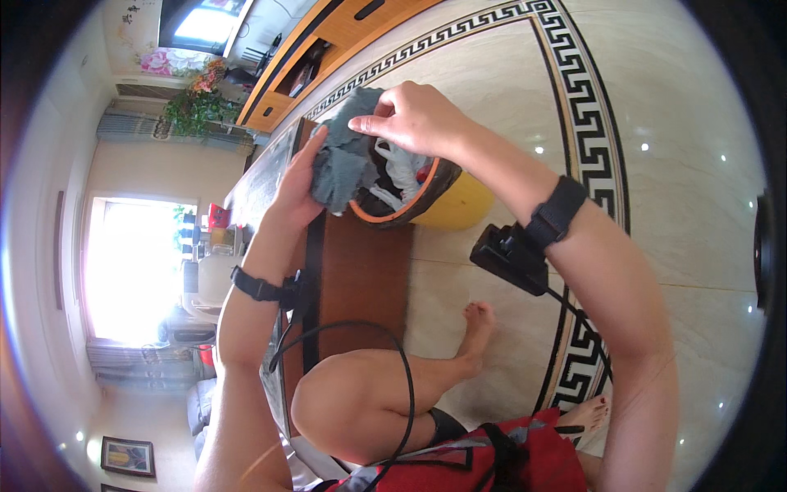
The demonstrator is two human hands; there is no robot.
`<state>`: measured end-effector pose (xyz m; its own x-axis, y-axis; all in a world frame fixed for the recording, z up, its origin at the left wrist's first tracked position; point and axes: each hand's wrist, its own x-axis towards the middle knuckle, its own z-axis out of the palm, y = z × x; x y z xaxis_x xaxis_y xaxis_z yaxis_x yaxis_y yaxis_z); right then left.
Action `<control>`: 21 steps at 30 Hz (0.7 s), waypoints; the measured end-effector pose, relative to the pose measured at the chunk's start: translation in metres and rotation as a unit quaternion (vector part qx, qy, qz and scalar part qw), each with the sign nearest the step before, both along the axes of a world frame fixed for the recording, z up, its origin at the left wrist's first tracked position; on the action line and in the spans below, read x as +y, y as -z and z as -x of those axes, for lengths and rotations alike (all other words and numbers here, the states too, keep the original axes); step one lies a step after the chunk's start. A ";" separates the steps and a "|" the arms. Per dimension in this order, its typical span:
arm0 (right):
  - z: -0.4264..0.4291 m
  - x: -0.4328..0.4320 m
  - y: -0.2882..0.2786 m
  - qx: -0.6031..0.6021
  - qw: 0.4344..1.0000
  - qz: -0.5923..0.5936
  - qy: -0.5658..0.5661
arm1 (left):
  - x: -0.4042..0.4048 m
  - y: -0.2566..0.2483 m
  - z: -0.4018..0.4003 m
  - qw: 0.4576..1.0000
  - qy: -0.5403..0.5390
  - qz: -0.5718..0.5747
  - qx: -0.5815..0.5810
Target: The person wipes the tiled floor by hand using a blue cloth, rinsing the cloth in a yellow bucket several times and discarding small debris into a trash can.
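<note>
My left hand (299, 184) holds one side of a crumpled grey-blue cloth (339, 161), which rests against its palm and fingers. With thumb and fingers, my right hand (419, 118) grips the cloth's other side. The cloth is over the edge of a yellow waste bin (462, 203) with an orange rim (424, 200), partly covering its mouth. Inside the bin are a dark liner and crumpled white plastic bags (399, 167), with a small red item among them. My right fingertips are partly hidden behind the thumb and cloth.
A brown-sided table (363, 270) with a dark, glossy top stands beside the bin. Black straps hold devices (510, 258) on both forearms, and a black cable (403, 363) loops over my knee. A wooden cabinet (344, 31) stands beyond, on a tiled floor (492, 86) with a patterned border.
</note>
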<state>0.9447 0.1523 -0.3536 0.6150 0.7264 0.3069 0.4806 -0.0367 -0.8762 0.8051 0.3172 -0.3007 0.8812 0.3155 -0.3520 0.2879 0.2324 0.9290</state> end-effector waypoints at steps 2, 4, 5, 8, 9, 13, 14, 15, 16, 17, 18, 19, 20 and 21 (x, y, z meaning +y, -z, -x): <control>0.015 0.006 -0.007 0.046 0.999 0.001 -0.014 | 0.005 -0.002 0.005 1.000 -0.009 -0.014 -0.003; 0.026 0.008 -0.006 0.078 0.996 -0.033 0.021 | 0.005 -0.004 0.005 1.000 -0.021 -0.022 -0.001; 0.026 0.017 -0.005 0.076 0.996 -0.034 0.020 | 0.004 -0.006 0.004 0.999 -0.030 -0.031 0.001; 0.011 0.030 -0.016 -0.012 0.995 -0.014 0.100 | 0.005 -0.012 -0.008 0.997 -0.048 -0.053 -0.021; 0.010 0.031 -0.027 -0.035 0.991 -0.047 0.119 | 0.010 -0.016 -0.010 0.995 -0.061 -0.071 -0.029; 0.011 0.036 -0.069 -0.011 0.994 -0.095 0.055 | 0.049 -0.003 -0.021 0.992 -0.068 -0.092 -0.057; 0.017 0.037 -0.076 -0.010 0.994 -0.099 0.039 | 0.056 0.005 -0.022 0.990 -0.096 -0.085 -0.055; 0.020 0.040 -0.080 -0.009 0.995 -0.100 0.024 | 0.057 0.008 -0.025 0.991 -0.089 -0.082 -0.058; 0.023 0.047 -0.083 -0.027 0.992 -0.119 0.030 | 0.058 0.011 -0.028 0.989 -0.100 -0.081 -0.077; 0.025 0.049 -0.084 -0.040 0.989 -0.140 0.040 | 0.060 0.014 -0.030 0.986 -0.112 -0.080 -0.096; 0.027 0.047 -0.087 -0.018 0.992 -0.122 0.011 | 0.057 0.014 -0.031 0.987 -0.098 -0.078 -0.103; 0.028 0.044 -0.092 0.005 0.994 -0.104 -0.019 | 0.059 0.016 -0.031 0.987 -0.099 -0.076 -0.104; 0.030 0.048 -0.090 0.005 0.995 -0.102 -0.021 | 0.061 0.017 -0.030 0.988 -0.099 -0.091 -0.070; 0.029 0.052 -0.088 0.021 0.993 -0.117 -0.027 | 0.060 0.016 -0.032 0.989 -0.094 -0.106 -0.037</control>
<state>0.9162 0.2043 -0.2652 0.5936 0.6696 0.4464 0.4392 0.1953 -0.8769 0.8371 0.3772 -0.3165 0.8206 0.5365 -0.1970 0.1878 0.0724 0.9795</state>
